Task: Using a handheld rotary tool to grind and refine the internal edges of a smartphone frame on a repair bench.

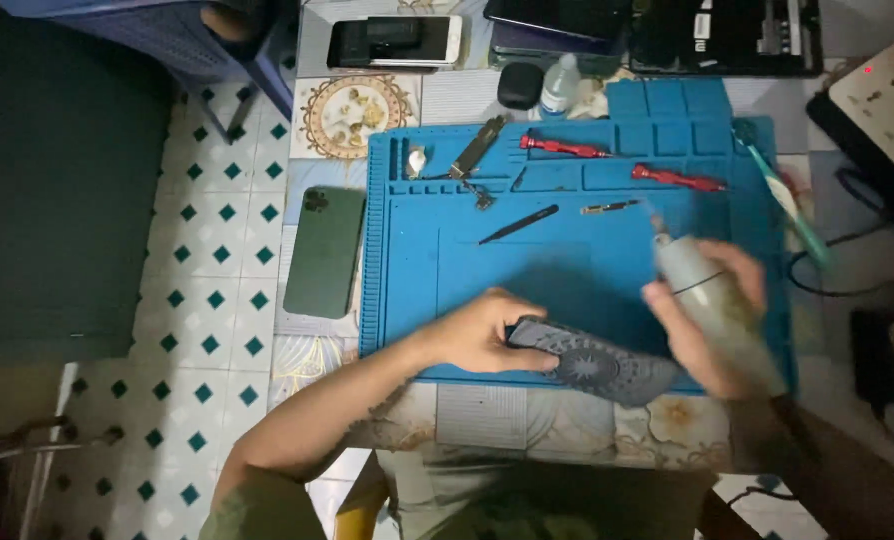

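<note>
At the lower centre of the frame, a dark patterned phone case [595, 362] is pressed flat on the near edge of the blue work mat [567, 270] by the left hand [487, 332], whose grip is closed on the left end of the case. Just right of it, a grey squeeze bottle [712, 300] is held in the closed grip of the right hand [712, 325], tilted, with its nozzle toward the upper left. Farther up the mat, black tweezers [519, 224] and two red screwdrivers [565, 148] are laid. A green phone [325, 252] is seen on the worktop [487, 415], left of the mat.
</note>
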